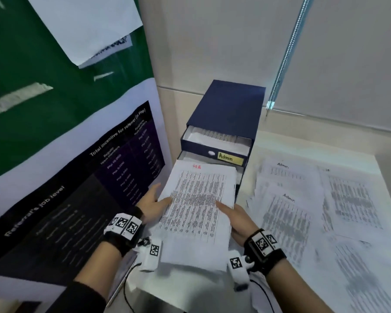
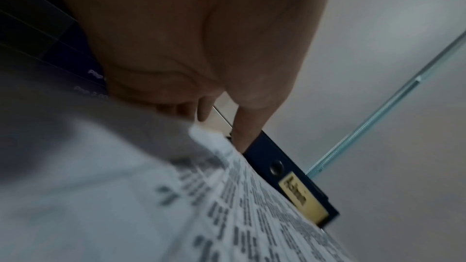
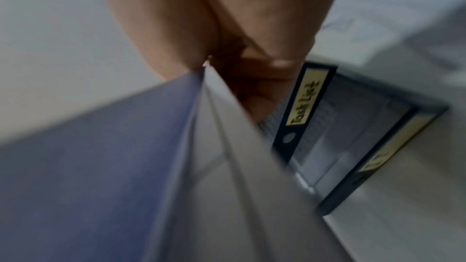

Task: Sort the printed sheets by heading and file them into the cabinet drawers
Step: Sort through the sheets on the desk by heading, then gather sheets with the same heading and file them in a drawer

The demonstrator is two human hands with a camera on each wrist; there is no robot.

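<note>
Both hands hold a stack of printed sheets (image 1: 196, 206) with a red heading, level in front of the dark blue drawer cabinet (image 1: 230, 105). My left hand (image 1: 152, 203) pinches its left edge, thumb on top. At the right edge my right hand (image 1: 235, 216) has its thumb on top and its fingers (image 3: 254, 87) underneath. The stack's far edge lies over an open drawer whose label is hidden. Above it, the "Admin" drawer (image 1: 215, 152) stands partly open with sheets inside. In the right wrist view a "Task List" drawer (image 3: 306, 97) and a lower drawer (image 3: 393, 146) are pulled out.
Loose printed sheets, some headed "Admin" (image 1: 291, 211), are spread over the white table (image 1: 368, 161) to the right of the cabinet. A dark poster (image 1: 77, 188) covers the wall close on the left. A blind chain (image 1: 287, 53) hangs behind the cabinet.
</note>
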